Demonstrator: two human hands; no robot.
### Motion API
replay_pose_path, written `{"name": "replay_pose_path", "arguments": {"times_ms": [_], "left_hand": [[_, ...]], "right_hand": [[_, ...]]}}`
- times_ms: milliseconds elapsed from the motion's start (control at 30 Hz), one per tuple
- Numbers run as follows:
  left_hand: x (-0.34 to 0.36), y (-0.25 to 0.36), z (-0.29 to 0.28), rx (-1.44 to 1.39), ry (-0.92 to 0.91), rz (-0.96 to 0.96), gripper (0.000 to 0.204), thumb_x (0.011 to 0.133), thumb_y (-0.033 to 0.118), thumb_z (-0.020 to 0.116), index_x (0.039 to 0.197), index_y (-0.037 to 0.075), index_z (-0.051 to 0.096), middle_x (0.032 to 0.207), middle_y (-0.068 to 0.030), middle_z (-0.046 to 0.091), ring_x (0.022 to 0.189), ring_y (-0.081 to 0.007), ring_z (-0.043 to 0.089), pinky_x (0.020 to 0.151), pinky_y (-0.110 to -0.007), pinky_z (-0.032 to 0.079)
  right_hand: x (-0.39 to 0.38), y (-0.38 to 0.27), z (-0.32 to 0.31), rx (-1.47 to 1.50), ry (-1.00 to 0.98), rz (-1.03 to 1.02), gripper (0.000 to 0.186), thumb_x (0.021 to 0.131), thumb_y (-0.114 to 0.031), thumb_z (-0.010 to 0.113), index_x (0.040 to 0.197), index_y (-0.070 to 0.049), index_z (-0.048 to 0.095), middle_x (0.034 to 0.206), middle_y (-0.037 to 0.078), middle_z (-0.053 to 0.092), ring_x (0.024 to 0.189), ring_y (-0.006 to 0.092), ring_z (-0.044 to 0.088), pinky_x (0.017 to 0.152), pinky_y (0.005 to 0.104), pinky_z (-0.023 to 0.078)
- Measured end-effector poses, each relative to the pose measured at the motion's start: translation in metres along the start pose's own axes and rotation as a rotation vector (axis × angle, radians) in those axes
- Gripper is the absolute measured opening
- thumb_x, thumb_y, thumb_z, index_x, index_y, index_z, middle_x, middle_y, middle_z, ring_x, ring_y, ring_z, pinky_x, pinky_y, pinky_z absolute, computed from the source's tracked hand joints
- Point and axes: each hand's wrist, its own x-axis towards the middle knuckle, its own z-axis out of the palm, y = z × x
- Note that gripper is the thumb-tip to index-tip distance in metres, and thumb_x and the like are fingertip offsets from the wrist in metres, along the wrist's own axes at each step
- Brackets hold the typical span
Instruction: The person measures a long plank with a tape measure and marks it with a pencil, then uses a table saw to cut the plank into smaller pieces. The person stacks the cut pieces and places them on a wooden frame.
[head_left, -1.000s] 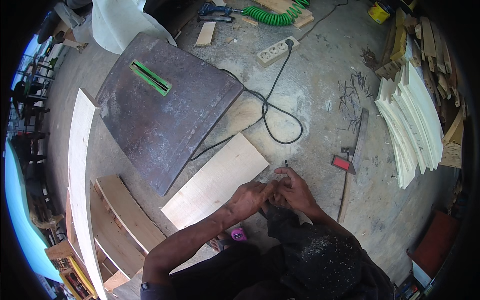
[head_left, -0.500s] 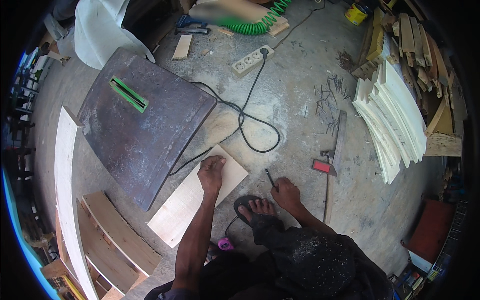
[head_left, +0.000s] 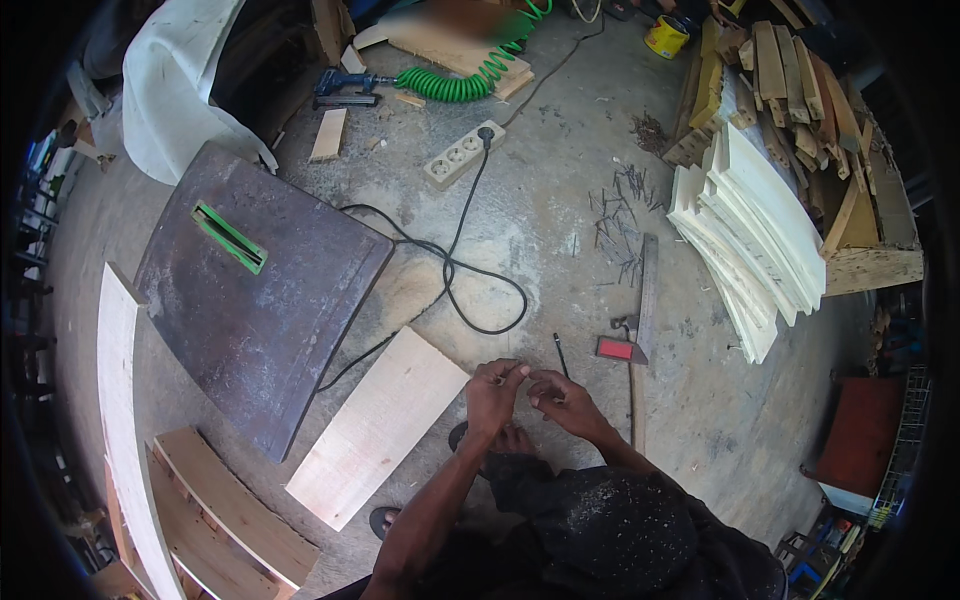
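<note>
Just beyond my feet, my left hand and my right hand meet with pinched fingers; whatever they hold is too small to make out. A pale rectangular board lies on the floor at their left. A thin black pencil-like stick rests beyond my right hand. Farther right are a square with a red part and a hammer on a long handle, near scattered nails.
Left are a dark slotted metal table top, curved wooden pieces and white sheeting. A power strip, cord, nail gun and green coiled hose lie ahead. Curved white pieces and stacked offcuts stand right.
My left hand left the board and rejoined my right hand. The black stick, held in my right hand half a second ago, now lies loose on the floor. The whole view has shifted.
</note>
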Motion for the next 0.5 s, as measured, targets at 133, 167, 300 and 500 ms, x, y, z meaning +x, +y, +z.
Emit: {"name": "replay_pose_path", "arguments": {"times_ms": [133, 167, 300, 500], "left_hand": [[-0.012, -0.008, 0.017, 0.038, -0.080, 0.077, 0.033, 0.093, 0.029, 0.077, 0.116, 0.005, 0.076, 0.113, -0.0167, 0.072, 0.097, -0.0223, 0.069, 0.087, -0.036, 0.054], [-0.010, -0.003, 0.015, 0.049, -0.092, 0.076, 0.036, 0.095, 0.031, 0.075, 0.121, 0.005, 0.074, 0.116, -0.0172, 0.072, 0.100, -0.0228, 0.069, 0.089, -0.036, 0.053], [-0.026, 0.091, -0.009, -0.216, -0.302, 0.017, 0.058, 0.107, 0.047, 0.052, 0.142, 0.002, 0.058, 0.130, -0.0192, 0.068, 0.115, -0.0269, 0.065, 0.104, -0.040, 0.049], [-0.139, 0.272, -0.102, -1.061, -1.267, 0.243, 0.085, 0.106, 0.066, 0.028, 0.136, -0.007, 0.059, 0.128, -0.0242, 0.067, 0.129, -0.0418, 0.059, 0.113, -0.048, 0.041]], "right_hand": [[0.005, 0.004, 0.005, -0.013, 0.011, 0.106, 0.025, 0.104, -0.016, 0.059, 0.123, -0.001, 0.066, 0.089, 0.010, 0.074, 0.080, 0.0143, 0.071, 0.072, 0.0299, 0.057], [0.011, 0.004, 0.001, -0.113, 0.016, 0.090, 0.029, 0.106, -0.017, 0.056, 0.127, 0.000, 0.065, 0.088, 0.010, 0.074, 0.078, 0.0144, 0.071, 0.070, 0.0301, 0.057], [0.020, -0.018, -0.028, -0.048, 0.411, 0.156, 0.045, 0.103, -0.022, 0.059, 0.142, 0.001, 0.054, 0.089, 0.014, 0.074, 0.073, 0.0178, 0.071, 0.069, 0.0337, 0.057], [0.000, -0.004, -0.057, -0.396, 0.446, 0.017, 0.046, 0.097, -0.022, 0.065, 0.138, -0.002, 0.057, 0.097, 0.020, 0.075, 0.083, 0.0310, 0.076, 0.077, 0.0413, 0.058]]}}
